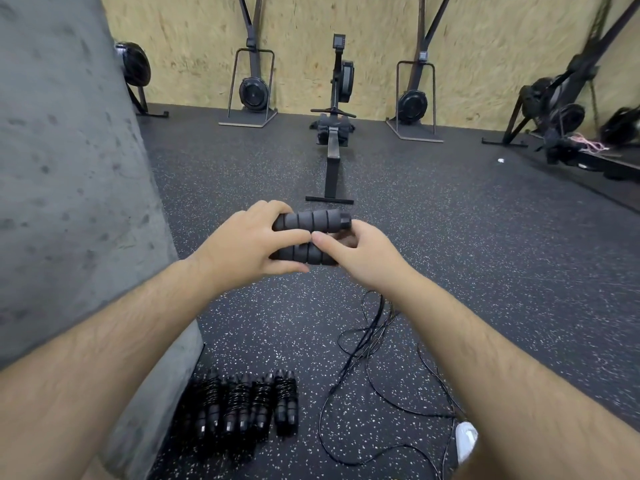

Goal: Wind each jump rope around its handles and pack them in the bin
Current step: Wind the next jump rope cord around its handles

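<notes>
Head view, looking forward and down across a gym floor (450, 237) of dark speckled rubber.

Both hands are raised at mid-frame, each holding one of two black ribbed foam handles (311, 220) that lie side by side, one above the other. Left hand (239, 242): grip curled round the left ends of both handles, thumb across the gap between them. Right hand (360, 252): grip narrow, thumb pressed on the lower handle; its fingers are hidden behind the handles, so their hold is not visible. The upper handle's capped end sticks out to the right past the right hand.

The thin black rope (367, 362) hangs from below the hands and lies in loose loops on the floor, between the forearms and lower right.

Lower left on the floor: four wound jump ropes (242, 405) laid in a row, touching or just beside one another, next to the foot of a grey concrete pillar (69, 168).

A white shoe (465, 441) shows at lower right beside the rope loops.

Far side: a rowing machine (334, 133) runs toward a chipboard wall (346, 22), with other black machines standing along it.
</notes>
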A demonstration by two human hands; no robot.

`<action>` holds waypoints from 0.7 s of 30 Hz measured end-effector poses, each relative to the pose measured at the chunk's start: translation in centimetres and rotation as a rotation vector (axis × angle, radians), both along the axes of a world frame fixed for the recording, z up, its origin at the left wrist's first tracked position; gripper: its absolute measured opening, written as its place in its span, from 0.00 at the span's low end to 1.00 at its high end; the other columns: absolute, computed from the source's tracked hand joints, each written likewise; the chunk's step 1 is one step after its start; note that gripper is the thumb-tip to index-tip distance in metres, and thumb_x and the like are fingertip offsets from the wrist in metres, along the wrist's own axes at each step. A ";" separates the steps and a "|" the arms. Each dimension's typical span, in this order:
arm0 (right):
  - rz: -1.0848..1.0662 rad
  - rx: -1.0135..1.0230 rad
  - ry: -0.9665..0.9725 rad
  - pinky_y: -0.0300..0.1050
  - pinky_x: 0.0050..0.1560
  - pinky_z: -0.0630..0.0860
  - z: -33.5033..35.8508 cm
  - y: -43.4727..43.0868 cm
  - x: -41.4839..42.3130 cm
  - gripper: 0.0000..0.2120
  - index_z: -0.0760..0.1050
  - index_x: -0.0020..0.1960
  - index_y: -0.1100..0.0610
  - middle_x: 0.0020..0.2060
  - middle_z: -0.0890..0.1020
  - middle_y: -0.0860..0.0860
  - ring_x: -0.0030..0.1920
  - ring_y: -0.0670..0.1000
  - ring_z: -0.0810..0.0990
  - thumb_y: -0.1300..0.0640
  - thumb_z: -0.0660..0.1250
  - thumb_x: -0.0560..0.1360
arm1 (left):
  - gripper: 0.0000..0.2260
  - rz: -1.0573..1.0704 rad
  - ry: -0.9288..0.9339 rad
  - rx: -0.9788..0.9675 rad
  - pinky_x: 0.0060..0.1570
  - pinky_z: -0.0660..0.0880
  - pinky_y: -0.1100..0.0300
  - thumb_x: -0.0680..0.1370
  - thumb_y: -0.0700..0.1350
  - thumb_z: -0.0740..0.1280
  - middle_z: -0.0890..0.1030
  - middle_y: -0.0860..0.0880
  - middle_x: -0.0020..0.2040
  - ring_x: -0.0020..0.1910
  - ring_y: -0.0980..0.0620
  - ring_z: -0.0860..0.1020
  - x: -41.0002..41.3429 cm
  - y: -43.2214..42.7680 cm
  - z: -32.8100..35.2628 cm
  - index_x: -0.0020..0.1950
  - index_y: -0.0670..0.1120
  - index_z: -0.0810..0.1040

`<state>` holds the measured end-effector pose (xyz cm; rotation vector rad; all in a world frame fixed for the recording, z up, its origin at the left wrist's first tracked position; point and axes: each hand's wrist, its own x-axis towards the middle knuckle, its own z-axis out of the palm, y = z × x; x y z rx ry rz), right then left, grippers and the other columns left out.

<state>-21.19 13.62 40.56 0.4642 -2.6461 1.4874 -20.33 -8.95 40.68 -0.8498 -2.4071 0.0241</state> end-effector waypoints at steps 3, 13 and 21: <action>0.013 0.133 0.011 0.42 0.45 0.78 0.7 1.0 0.3 0.15 0.81 0.50 0.49 0.41 0.85 0.43 0.42 0.41 0.82 0.38 0.71 0.72 | 0.21 -0.004 0.020 -0.066 0.35 0.77 0.50 0.77 0.68 0.60 0.75 0.42 0.55 0.44 0.43 0.73 0.0 0.2 -0.3 0.58 0.54 0.78; 0.020 0.535 0.216 0.48 0.43 0.74 1.6 1.0 1.5 0.17 0.74 0.48 0.51 0.43 0.74 0.46 0.45 0.51 0.77 0.41 0.76 0.70 | 0.25 0.146 -0.089 -0.021 0.38 0.77 0.52 0.75 0.70 0.61 0.76 0.51 0.58 0.50 0.46 0.77 0.1 0.6 -0.6 0.66 0.57 0.67; -0.153 0.599 0.244 0.47 0.43 0.74 2.3 0.9 1.8 0.22 0.68 0.50 0.52 0.46 0.78 0.47 0.47 0.52 0.78 0.40 0.74 0.68 | 0.39 0.243 -0.049 -0.077 0.41 0.77 0.52 0.74 0.71 0.56 0.76 0.52 0.60 0.52 0.47 0.78 0.2 1.2 -0.5 0.81 0.52 0.59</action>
